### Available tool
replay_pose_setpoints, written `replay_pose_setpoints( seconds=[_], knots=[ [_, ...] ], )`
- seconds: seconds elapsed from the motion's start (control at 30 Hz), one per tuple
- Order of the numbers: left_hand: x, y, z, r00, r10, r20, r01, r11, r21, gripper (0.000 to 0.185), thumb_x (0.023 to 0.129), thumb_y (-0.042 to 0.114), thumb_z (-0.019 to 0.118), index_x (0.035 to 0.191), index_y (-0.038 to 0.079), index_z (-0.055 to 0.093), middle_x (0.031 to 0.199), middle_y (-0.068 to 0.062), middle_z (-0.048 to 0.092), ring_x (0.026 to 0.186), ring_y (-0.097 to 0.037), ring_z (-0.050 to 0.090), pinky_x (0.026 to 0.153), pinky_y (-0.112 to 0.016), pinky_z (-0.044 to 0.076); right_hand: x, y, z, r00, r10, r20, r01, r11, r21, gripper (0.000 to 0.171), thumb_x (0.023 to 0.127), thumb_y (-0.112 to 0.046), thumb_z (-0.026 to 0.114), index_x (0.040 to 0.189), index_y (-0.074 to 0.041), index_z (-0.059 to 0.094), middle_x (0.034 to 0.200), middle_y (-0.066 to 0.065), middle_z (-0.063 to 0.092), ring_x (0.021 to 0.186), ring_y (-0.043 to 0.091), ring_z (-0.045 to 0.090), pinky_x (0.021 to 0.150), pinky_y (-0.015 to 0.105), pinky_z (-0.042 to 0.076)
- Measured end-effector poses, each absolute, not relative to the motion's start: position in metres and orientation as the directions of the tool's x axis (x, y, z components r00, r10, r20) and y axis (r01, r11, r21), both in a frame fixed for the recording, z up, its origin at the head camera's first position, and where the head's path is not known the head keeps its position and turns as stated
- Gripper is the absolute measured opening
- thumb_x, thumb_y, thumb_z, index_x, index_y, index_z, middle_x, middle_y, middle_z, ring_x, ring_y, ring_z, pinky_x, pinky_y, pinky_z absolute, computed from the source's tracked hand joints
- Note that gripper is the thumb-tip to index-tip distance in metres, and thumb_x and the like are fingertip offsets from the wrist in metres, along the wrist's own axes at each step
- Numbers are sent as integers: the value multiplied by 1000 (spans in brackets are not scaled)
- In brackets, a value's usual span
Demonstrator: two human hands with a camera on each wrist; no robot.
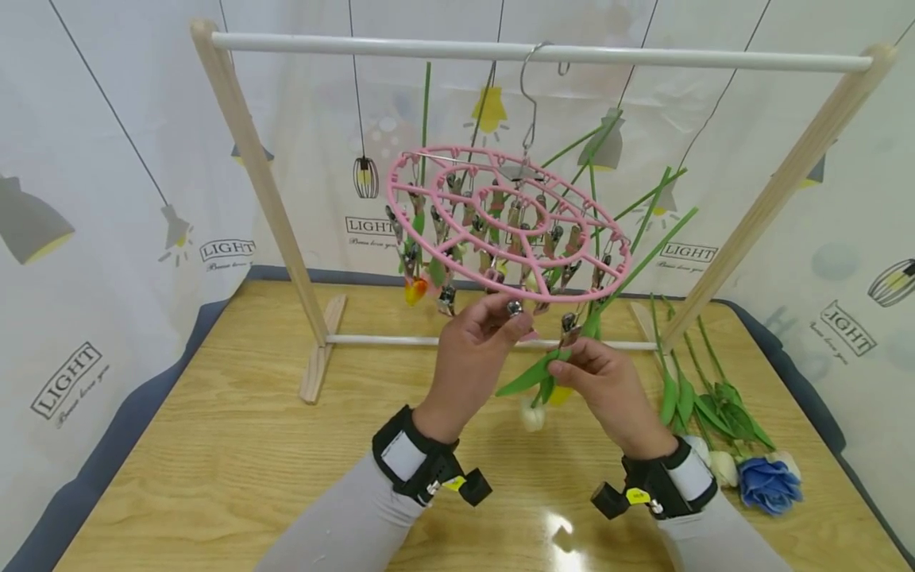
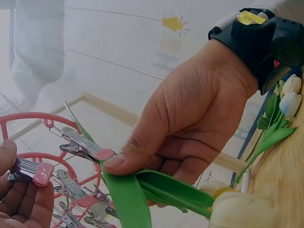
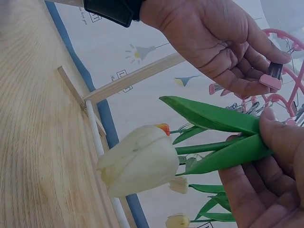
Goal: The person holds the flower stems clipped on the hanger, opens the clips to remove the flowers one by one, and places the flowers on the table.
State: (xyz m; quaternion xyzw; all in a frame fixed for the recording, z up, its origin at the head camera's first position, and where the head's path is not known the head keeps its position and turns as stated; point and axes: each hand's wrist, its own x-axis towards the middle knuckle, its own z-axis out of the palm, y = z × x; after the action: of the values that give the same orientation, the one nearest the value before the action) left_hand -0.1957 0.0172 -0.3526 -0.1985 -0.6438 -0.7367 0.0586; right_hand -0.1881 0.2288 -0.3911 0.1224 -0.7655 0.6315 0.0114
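Hands (image 1: 543, 361) around white tulip (image 1: 532, 415), bloom downward, stem upright.

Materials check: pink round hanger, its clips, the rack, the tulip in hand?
Pink round hanger: looks like moulded plastic, matte and evenly coloured. Clips: shiny metal jaws with pink tips, probably plastic. Rack: pale wooden legs with visible grain; white crossbar, material unclear. Tulip: likely artificial, with waxy cream petals and smooth, uniform green leaves. The right hand pinches its leaves, and the left hand pinches a clip.
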Motion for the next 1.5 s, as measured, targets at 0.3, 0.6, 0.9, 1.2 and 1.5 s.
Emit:
replay_pose_setpoints(
  seconds=[0.3,0.6,0.9,1.2,1.5],
  knots=[
    [-193,14,-349,-853,105,511,517,39,855,29,101,22,71,128,11,67,111,-7,70,100,-17,71,90,-32,62,-185,227,-390,-968,-175,177,-210,193,-958,15,102,-18,69,106,-4,70,89,-8,71,85,8,67,82,28,59],
    [-185,14,-345,-623,8,782,752,282,596,45,87,15,86,122,-1,63,114,-14,67,106,-25,66,99,-33,56,-181,227,-388,-958,-175,226,-265,249,-932,19,102,-19,70,109,-2,68,86,-5,69,80,18,64,73,27,56],
    [-172,16,-342,-274,61,960,845,492,210,38,89,16,84,111,-2,58,102,-14,60,92,-25,58,97,-38,57,-178,224,-386,-946,-173,274,-313,272,-910,16,101,-17,70,108,-2,70,86,-2,69,76,21,63,70,27,54],
    [-168,25,-345,-494,258,830,810,484,331,52,93,22,81,134,-4,62,117,-13,71,100,-21,68,86,-25,60,-175,215,-385,-923,-173,343,-381,298,-875,9,101,-10,68,105,-4,73,98,-9,75,86,9,71,73,24,57],
    [-177,29,-355,-714,248,655,700,285,655,56,94,21,79,143,1,59,120,-12,69,108,-22,69,95,-23,58,-171,206,-388,-910,-149,386,-413,350,-841,11,98,0,68,107,-3,74,102,9,78,90,1,70,71,23,58]
  ],
)
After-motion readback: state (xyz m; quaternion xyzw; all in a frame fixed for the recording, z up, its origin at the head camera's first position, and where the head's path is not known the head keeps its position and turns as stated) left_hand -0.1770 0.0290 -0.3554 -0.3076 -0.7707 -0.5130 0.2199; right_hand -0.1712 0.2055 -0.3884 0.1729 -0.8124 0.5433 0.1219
